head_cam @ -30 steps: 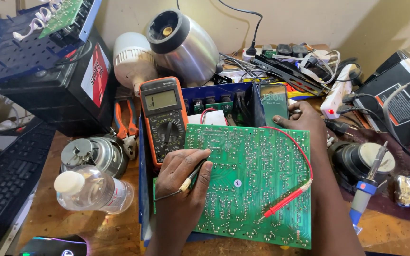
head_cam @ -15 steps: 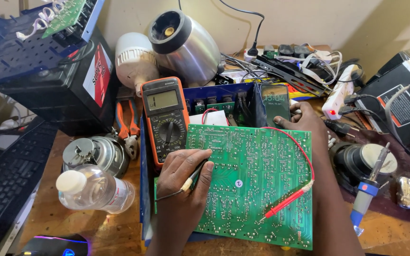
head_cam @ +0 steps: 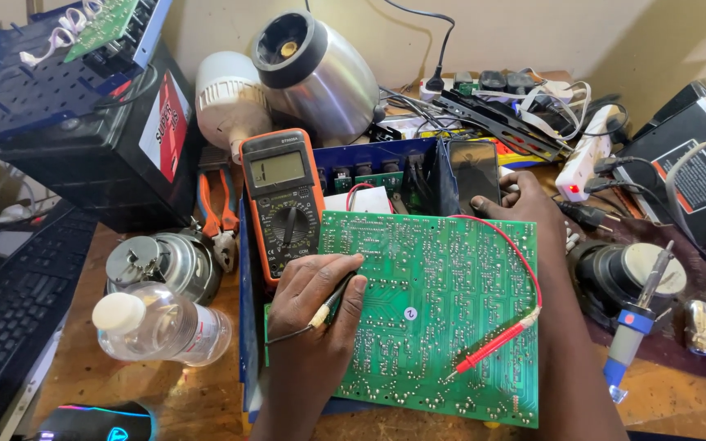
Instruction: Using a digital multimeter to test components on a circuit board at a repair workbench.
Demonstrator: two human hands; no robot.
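A large green circuit board (head_cam: 443,310) lies solder side up over a blue metal chassis (head_cam: 248,327). My left hand (head_cam: 312,306) holds a black multimeter probe (head_cam: 332,300), its tip on the board's left part. My right hand (head_cam: 525,208) grips the board's far right corner beside the chassis wall. A red probe (head_cam: 492,347) lies loose on the board, its red lead arcing up to the far edge. An orange multimeter (head_cam: 282,200) leans on the chassis at the left, its display facing me.
A clear plastic bottle (head_cam: 157,327) and a metal motor part (head_cam: 161,261) lie left of the chassis, a black battery (head_cam: 108,151) behind them. A keyboard (head_cam: 10,318) sits far left. A blue-handled soldering iron (head_cam: 635,318) rests at the right. Power strips and cables crowd the back.
Both hands stay in place on the board and probe. The view has shifted only slightly.
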